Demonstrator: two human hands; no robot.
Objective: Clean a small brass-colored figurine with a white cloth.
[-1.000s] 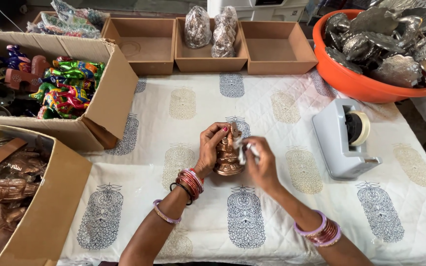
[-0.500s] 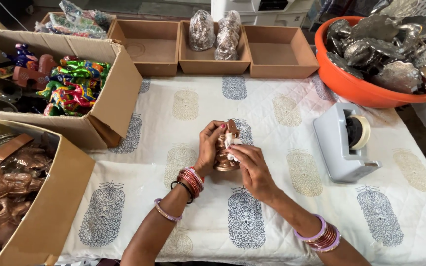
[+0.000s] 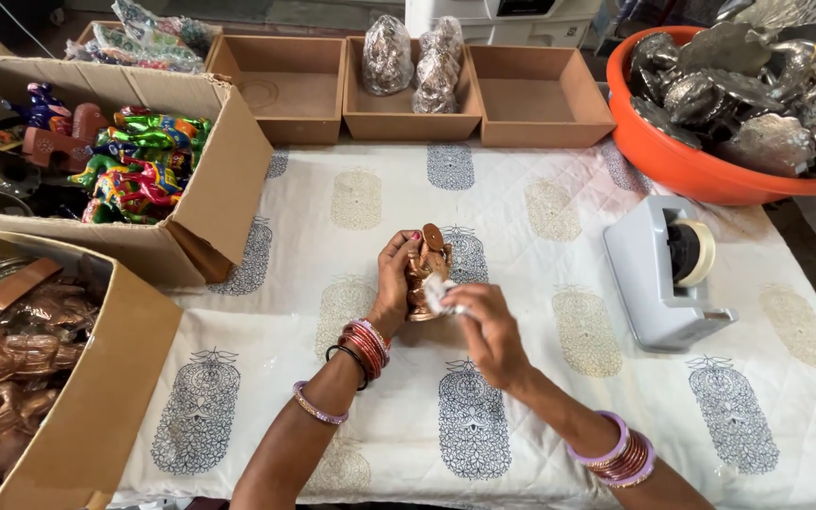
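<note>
My left hand (image 3: pixel 395 281) grips a small copper-coloured figurine (image 3: pixel 424 264) and holds it upright just above the white printed tablecloth (image 3: pixel 521 217). My right hand (image 3: pixel 488 321) presses against the figurine's lower front, pinching a small white piece (image 3: pixel 439 291) between thumb and fingers. Both wrists carry red and pink bangles. The figurine's back is hidden by my left fingers.
A grey tape dispenser (image 3: pixel 665 274) stands to the right. An orange tub (image 3: pixel 682 161) of silver metal pieces sits at the back right. Three brown trays (image 3: pixel 531 99) line the back, the middle one holding wrapped figures. Cardboard boxes of coloured (image 3: pixel 229 179) and copper figures (image 3: pixel 115 378) stand on the left.
My right hand has moved from the figurine's upper right down to its lower front with the white piece. The left hand keeps its grip.
</note>
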